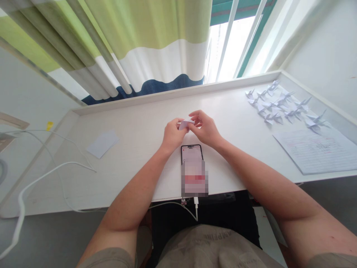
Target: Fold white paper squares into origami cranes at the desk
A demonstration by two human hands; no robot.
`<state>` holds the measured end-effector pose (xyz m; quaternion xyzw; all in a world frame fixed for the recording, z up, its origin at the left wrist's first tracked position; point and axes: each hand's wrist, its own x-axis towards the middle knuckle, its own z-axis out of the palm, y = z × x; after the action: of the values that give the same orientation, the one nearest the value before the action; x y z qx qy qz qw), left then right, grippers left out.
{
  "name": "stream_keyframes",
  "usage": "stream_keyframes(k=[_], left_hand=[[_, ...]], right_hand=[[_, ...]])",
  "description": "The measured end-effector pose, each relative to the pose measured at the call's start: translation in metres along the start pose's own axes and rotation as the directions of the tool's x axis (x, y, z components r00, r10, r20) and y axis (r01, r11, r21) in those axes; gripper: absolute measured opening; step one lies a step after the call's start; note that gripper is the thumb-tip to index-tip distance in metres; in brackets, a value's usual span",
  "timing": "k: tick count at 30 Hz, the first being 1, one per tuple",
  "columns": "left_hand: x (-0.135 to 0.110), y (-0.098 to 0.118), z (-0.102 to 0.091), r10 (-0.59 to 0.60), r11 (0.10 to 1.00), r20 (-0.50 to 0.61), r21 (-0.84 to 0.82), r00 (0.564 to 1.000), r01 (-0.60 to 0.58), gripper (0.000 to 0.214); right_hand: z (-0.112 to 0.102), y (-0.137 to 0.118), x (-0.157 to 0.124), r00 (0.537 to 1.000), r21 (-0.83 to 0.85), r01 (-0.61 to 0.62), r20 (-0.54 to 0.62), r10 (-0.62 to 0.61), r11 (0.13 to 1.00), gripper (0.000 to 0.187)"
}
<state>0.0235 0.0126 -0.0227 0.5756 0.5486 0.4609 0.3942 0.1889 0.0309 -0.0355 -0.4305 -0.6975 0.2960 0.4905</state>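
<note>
Between my two hands, above the middle of the white desk (139, 130), is a small folded piece of white paper (185, 124). My left hand (173, 133) pinches its left side with thumb and fingers. On the other side my right hand (205, 128) grips the paper's right edge, its upper fingers curled and partly apart. The fold's exact shape is partly hidden by my fingers. Just below my hands lies a phone (191, 152) with its screen lit and partly blurred, a white charging cable (196, 203) plugged into its near end.
Several folded paper cranes (284, 104) stand at the back right. Nearer, a written sheet of paper (318, 152) lies at the right. A stack of white paper squares (103, 143) sits at the left, close to a loose white cable (55, 175). Behind the desk hangs a striped curtain (161, 37).
</note>
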Motion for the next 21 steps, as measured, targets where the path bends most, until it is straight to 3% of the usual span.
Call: stream_keyframes(k=[6,10,16,21], left_hand=[[0.001,0.003,-0.002,-0.018,0.999,0.025,-0.032,1.000,0.019,0.019],[0.000,0.007,-0.003,-0.003,1.000,0.014,-0.005,1.000,0.003,0.027],[-0.004,0.015,0.000,0.047,0.998,0.031,-0.050,0.998,-0.046,0.024],[-0.004,0.014,0.001,0.083,0.992,0.064,-0.100,0.994,-0.076,0.015]], right_hand=[[-0.004,-0.002,0.000,0.996,-0.051,0.054,0.077,-0.050,0.997,0.023],[-0.005,-0.004,0.001,0.993,-0.027,0.083,0.085,-0.080,0.996,0.021],[-0.004,0.001,0.005,0.997,0.166,-0.082,0.027,0.078,0.983,0.021],[-0.003,0.004,0.007,0.992,0.290,-0.128,0.030,0.125,0.948,0.022]])
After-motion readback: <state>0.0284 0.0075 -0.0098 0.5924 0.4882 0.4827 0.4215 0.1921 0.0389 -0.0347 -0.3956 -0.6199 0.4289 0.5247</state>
